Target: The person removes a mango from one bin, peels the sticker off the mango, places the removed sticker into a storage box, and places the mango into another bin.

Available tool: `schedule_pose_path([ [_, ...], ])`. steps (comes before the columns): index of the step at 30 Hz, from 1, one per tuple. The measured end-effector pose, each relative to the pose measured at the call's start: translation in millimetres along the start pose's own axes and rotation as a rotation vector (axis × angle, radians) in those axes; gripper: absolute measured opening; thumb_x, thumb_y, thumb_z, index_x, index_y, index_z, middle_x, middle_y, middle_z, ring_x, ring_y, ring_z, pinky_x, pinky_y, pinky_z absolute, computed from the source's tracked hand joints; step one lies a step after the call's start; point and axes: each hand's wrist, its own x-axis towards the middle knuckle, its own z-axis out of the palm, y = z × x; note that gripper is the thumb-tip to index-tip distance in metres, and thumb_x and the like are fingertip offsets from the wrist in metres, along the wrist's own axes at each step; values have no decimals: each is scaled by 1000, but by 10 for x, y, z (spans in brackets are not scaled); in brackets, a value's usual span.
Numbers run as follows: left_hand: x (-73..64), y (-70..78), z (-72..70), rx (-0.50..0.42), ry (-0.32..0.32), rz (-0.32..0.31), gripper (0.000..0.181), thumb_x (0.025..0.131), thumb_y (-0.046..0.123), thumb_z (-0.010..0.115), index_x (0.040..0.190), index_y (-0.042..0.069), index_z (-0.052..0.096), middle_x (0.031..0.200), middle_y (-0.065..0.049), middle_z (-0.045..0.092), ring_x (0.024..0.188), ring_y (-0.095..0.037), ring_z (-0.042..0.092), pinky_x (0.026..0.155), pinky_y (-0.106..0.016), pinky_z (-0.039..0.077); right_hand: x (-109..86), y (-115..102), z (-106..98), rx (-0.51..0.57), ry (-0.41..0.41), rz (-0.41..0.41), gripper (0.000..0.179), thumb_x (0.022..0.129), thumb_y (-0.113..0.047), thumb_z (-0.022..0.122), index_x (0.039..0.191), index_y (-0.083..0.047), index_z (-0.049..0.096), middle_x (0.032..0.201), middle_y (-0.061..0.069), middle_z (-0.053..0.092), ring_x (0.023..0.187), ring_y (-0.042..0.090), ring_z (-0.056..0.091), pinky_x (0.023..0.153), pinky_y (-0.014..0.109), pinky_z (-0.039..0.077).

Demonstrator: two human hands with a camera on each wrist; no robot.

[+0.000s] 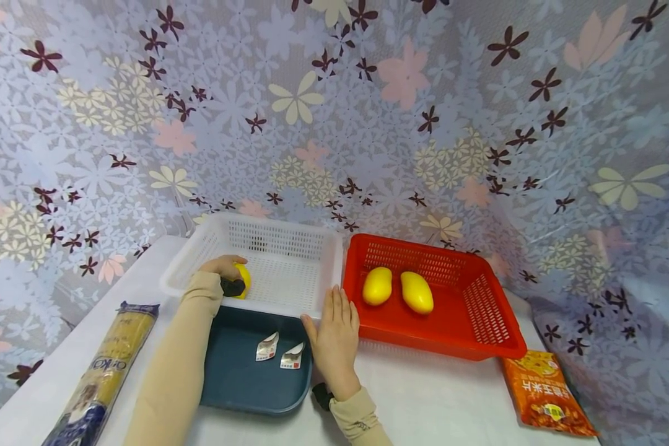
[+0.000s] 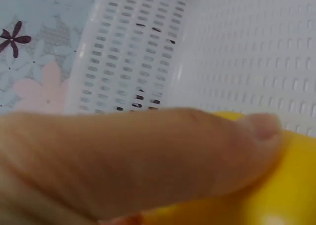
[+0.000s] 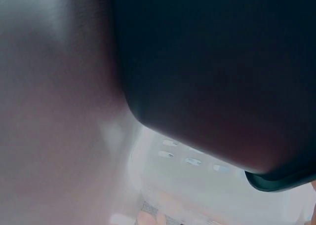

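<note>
In the head view my left hand (image 1: 224, 267) reaches into the left side of a white basket (image 1: 290, 272) and grips a yellow mango (image 1: 243, 282). The left wrist view shows my thumb laid across the top of that mango (image 2: 291, 175). My right hand (image 1: 337, 337) lies with its fingers straight, fingertips right at the corner where the white basket and a red basket (image 1: 451, 334) meet. Beside its thumb is the right rim of a dark blue tray (image 1: 251, 384). Two more mangoes, one on the left (image 1: 377, 286) and one on the right (image 1: 417, 292), lie in the red basket.
Two small white packets with red marks, a left one (image 1: 267, 348) and a right one (image 1: 292, 357), lie in the dark tray. A long pack of spaghetti (image 1: 103, 371) lies at the left, an orange snack bag (image 1: 549, 393) at the right. Patterned cloth (image 1: 334, 124) hangs behind the baskets.
</note>
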Motion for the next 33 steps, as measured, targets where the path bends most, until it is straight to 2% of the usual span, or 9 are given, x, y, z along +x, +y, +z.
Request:
schedule_pose_path([
  [1,-24,17,3,8,29,11,71,80,6,62,146,-1,38,131,-30,46,87,-24,46,74,-27,39,-1,-1,0,-3,-1,0,71,90,-47,60,138,3,49,144,18,51,134,32,46,114,46,30],
  [3,-117,91,5,5,72,42,73,81,9,67,146,-3,36,139,-31,41,96,-29,46,79,-30,41,1,-1,-4,-5,0,0,70,90,-47,61,138,3,50,144,18,51,134,33,47,114,46,30],
  [8,-218,155,23,-89,135,104,73,82,13,71,146,1,37,138,-30,42,100,-32,49,85,-36,46,-2,-8,-7,1,-4,2,71,90,-48,60,138,3,49,144,18,51,135,33,46,114,46,30],
  [12,-264,159,33,-192,170,118,73,85,15,70,149,8,35,134,-29,44,98,-33,52,77,-39,51,-1,-4,9,-5,12,-12,71,90,-47,60,138,4,49,143,19,51,134,33,46,114,46,30],
  [16,-316,184,47,-288,207,124,75,85,15,70,151,13,33,135,-29,41,94,-32,53,66,-35,53,-2,5,26,-11,31,-24,71,90,-47,61,137,5,49,142,20,52,134,34,47,114,46,30],
  [22,-393,245,81,-357,241,166,76,85,13,70,151,14,32,137,-30,41,91,-30,52,65,-33,53,-2,16,28,-12,37,-27,72,89,-47,62,137,5,49,142,20,52,133,34,47,113,46,30],
  [25,-451,279,130,-409,261,220,75,84,10,71,150,12,34,138,-30,40,98,-35,54,69,-34,56,-4,16,23,-8,41,-29,72,89,-47,62,137,5,50,141,20,53,133,34,48,113,46,31],
  [29,-565,325,266,-484,295,334,74,83,4,71,148,7,36,138,-31,40,106,-43,56,77,-42,58,-3,11,15,-3,35,-26,72,89,-47,62,137,5,49,141,20,52,133,34,47,113,47,31],
  [33,-712,396,390,-504,413,409,70,81,1,71,144,5,41,142,-27,37,108,-45,53,83,-47,55,1,10,19,2,12,-19,73,89,-48,61,139,5,48,143,20,51,135,34,46,114,46,30],
])
